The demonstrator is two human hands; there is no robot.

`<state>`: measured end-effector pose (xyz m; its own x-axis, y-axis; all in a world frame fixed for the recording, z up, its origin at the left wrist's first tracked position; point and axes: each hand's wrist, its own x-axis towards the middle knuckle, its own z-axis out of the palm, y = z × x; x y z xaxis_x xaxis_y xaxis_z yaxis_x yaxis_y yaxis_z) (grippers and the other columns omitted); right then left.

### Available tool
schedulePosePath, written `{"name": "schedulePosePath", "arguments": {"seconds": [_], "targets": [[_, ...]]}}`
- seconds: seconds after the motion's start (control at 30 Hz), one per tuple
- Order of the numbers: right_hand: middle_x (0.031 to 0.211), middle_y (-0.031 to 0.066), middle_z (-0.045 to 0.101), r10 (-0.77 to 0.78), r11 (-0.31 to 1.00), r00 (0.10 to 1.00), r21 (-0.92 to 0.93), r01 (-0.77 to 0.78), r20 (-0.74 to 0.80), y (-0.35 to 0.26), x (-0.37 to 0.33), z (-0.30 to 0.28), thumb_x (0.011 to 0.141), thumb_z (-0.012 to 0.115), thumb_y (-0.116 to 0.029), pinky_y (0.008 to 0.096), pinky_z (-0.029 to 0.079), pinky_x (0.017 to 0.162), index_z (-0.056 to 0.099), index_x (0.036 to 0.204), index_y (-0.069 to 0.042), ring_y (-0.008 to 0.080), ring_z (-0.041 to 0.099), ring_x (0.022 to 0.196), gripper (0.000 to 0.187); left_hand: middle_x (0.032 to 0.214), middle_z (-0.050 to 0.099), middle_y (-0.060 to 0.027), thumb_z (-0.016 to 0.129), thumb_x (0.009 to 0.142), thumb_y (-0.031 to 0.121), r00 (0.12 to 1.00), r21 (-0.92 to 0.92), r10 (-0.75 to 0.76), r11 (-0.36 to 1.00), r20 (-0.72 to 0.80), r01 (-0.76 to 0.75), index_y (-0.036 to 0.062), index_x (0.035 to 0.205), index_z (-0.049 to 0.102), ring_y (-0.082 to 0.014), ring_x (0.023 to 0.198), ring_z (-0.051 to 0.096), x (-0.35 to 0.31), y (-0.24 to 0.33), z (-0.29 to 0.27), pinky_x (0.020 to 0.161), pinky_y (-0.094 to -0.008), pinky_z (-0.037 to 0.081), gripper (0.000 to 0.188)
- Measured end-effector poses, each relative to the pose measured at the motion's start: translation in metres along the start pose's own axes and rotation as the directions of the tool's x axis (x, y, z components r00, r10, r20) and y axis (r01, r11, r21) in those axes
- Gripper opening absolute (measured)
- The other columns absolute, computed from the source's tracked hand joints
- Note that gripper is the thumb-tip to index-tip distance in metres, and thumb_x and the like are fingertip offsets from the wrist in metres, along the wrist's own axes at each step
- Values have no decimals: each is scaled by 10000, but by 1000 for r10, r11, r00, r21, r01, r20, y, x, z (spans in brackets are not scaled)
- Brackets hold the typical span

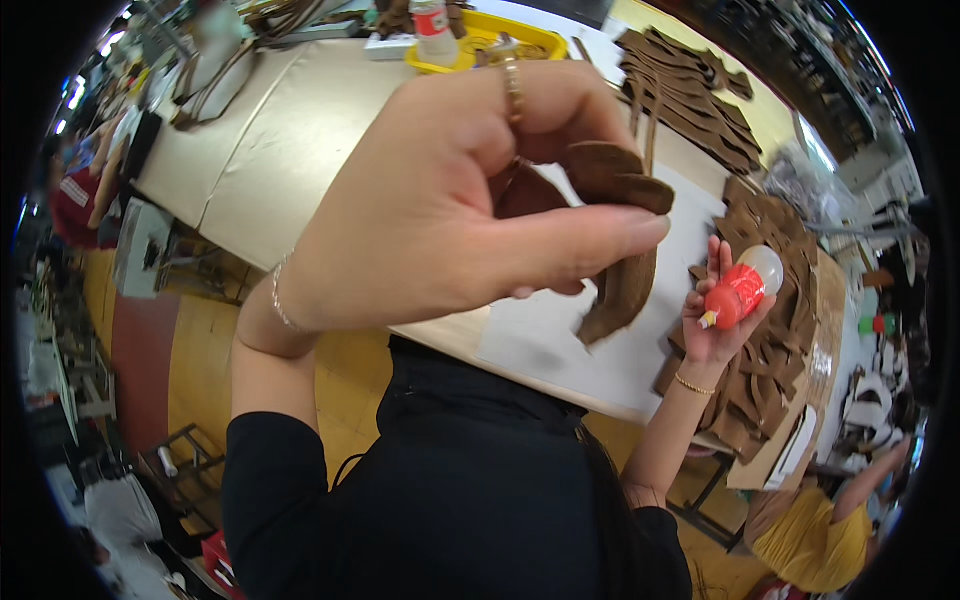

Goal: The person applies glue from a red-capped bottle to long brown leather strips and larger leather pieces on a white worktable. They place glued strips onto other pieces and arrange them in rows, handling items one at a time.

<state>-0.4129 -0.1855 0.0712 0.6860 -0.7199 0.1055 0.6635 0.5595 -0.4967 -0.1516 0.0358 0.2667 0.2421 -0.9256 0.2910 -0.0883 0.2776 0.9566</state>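
Pinching curved brown leathery strips (627,296) in left hand (420,220); cradling red-and-translucent plastic squeeze bottle (741,290) in half-curled right hand (713,338).

A yellow tray (540,40) sits toward the far side of the pale table (290,140), with a red-labelled bottle (433,30) at its left end, and a crumpled clear plastic bag (808,185) lies near the right side. Below, a reddish band (145,350) crosses the yellow floor (215,360) beside a dark metal frame (190,468). A person in maroon (75,208) is at far left, another in yellow (822,540) at lower right.
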Motion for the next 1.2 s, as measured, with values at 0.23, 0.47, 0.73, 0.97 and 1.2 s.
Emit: {"name": "schedulePosePath", "arguments": {"seconds": [0.23, 0.47, 0.73, 0.97, 1.2], "targets": [[1404, 142, 377, -111, 993, 990, -36, 108, -92, -17, -20, -1, 801, 582, -637, 327, 570, 693, 368, 1355, 43, 237, 657, 876, 903, 911, 639, -130, 623, 895, 147, 936, -94, -318, 938, 148, 334, -17, 1061, 527, -176, 776, 668, 33, -82, 14, 626, -275, 600, 252], [1327, 143, 459, -114, 990, 978, -105, 96, -177, -8, -25, -5, 808, 560, -650, 310, 569, 653, 410, 1325, 34, 234, 655, 844, 871, 811, 654, -71, 605, 912, 191, 867, 134, -487, 871, 107, 472, 11, 1023, 536, -125, 660, 665, 95, -265, -27, 548, -217, 556, 222], [1257, 199, 502, -63, 978, 967, -207, 11, -246, 8, -15, -13, 815, 558, -642, 352, 575, 657, 481, 1247, 18, 294, 659, 844, 792, 766, 655, -51, 652, 873, 193, 896, 164, -419, 903, 146, 396, -17, 981, 590, -96, 562, 627, 125, -264, -22, 426, -202, 461, 244], [1319, 228, 462, 64, 928, 990, -356, -106, -128, 46, 44, 26, 836, 573, -588, 418, 561, 839, 398, 1297, 30, 364, 606, 1051, 790, 659, 635, -28, 697, 839, 209, 908, 144, -352, 934, 226, 326, 21, 839, 587, -93, 529, 610, 125, -221, -7, 417, -199, 433, 217], [1239, 251, 505, 217, 919, 974, -321, -228, -72, 66, 67, 51, 842, 531, -629, 419, 530, 908, 449, 1204, 89, 379, 562, 1123, 808, 671, 627, -14, 690, 850, 217, 916, 170, -313, 946, 251, 277, 30, 856, 628, -69, 549, 578, 116, -191, 1, 461, -204, 441, 197]]}}
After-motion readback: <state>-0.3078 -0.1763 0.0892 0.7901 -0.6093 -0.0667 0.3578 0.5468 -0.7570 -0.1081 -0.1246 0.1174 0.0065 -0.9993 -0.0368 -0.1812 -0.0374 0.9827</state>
